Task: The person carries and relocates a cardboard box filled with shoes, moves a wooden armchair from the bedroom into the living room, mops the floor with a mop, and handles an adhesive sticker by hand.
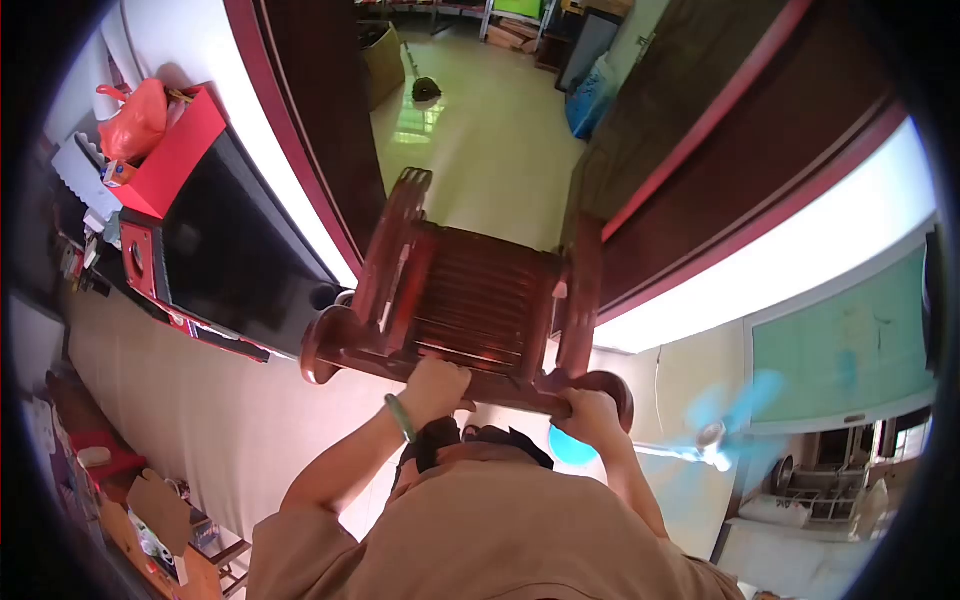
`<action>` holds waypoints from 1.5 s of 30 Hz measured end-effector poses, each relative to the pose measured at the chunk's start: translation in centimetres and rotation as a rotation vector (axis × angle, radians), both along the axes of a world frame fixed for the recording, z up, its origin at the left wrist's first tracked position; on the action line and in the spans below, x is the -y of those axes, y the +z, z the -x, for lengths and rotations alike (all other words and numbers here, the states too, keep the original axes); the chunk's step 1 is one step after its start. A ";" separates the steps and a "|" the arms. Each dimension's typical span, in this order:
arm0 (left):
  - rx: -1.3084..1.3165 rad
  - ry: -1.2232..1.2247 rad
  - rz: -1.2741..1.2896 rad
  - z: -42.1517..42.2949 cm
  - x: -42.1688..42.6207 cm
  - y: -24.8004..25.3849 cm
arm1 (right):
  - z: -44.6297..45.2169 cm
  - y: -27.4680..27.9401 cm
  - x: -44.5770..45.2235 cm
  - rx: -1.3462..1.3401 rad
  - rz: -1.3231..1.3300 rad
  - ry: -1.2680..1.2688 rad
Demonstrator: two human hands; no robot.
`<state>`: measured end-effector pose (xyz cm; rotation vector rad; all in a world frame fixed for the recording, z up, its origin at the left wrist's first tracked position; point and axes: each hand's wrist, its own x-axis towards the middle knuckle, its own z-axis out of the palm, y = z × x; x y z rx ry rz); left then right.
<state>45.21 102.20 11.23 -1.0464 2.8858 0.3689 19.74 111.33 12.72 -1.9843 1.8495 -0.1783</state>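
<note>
A dark reddish-brown wooden armchair with a slatted panel is in front of me, its far end at an open doorway. My left hand, with a green bangle at the wrist, grips the chair's near rail left of centre. Toward the right end of that same rail, beside a rounded end piece, my right hand has its fingers curled round the wood. Both hands' fingertips are partly hidden by the chair.
Dark door frames stand close on the left and right. Beyond lies tiled floor with a long-handled dustpan and a blue bag. At left, a red box stands by a black panel. A fan is at right.
</note>
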 end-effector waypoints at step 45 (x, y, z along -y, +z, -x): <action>0.012 0.178 0.146 -5.4 -43.3 -1.9 | -2.0 -1.9 -36.6 0.017 -0.092 0.334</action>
